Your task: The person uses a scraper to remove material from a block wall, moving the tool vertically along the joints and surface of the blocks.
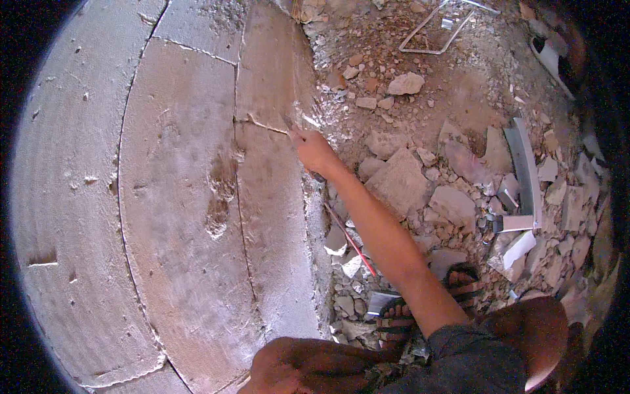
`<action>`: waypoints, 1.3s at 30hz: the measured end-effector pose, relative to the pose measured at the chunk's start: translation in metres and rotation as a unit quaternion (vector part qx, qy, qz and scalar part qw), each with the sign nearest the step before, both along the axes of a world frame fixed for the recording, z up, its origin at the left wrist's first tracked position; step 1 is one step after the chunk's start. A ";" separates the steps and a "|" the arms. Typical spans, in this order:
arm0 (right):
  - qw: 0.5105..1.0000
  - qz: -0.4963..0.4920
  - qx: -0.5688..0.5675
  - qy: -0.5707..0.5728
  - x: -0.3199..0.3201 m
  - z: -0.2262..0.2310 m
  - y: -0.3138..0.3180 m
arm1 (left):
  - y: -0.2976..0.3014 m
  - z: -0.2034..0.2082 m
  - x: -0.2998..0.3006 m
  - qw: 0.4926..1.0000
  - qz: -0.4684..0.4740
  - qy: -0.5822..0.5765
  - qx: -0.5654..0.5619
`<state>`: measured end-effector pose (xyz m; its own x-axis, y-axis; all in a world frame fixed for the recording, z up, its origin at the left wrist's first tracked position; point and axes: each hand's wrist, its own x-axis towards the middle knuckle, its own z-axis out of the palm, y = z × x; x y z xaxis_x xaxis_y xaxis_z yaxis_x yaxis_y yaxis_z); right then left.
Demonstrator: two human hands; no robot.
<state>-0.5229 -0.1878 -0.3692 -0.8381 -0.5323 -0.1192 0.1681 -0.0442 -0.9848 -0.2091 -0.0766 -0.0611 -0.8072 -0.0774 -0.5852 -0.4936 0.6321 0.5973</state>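
Note:
My right hand [315, 153] is closed around a slim hand tool with a dark handle [317, 176], whose end shows below the fist. The tool's narrow dark tip [287, 121] points up and left, at the right end of a horizontal joint between large grey-brown blocks [272, 92]. Whether the tip touches the joint I cannot tell, and the tool's exact kind is unclear. My right forearm reaches in from the lower right, with a dark sleeve at the elbow. My left hand does not show.
Broken slabs [400, 180] and gravel cover the ground right of the blocks. A thin red rod [357, 246] lies beneath my forearm. Further right lies a bent grey metal strip [525, 171]; a wire frame [440, 49] is at the top. My sandalled foot [396, 323] stands among the rubble.

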 end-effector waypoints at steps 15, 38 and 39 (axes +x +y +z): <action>1.000 -0.028 -0.012 -0.004 -0.005 -0.009 -0.026 | 0.008 0.009 0.004 0.998 -0.010 -0.003 -0.064; 0.996 0.041 0.083 -0.002 -0.022 0.007 -0.006 | 0.008 0.016 0.025 0.980 0.159 -0.115 -0.042; 0.997 0.001 0.073 0.017 -0.024 -0.004 -0.009 | 0.009 0.017 0.021 0.977 0.174 -0.120 -0.021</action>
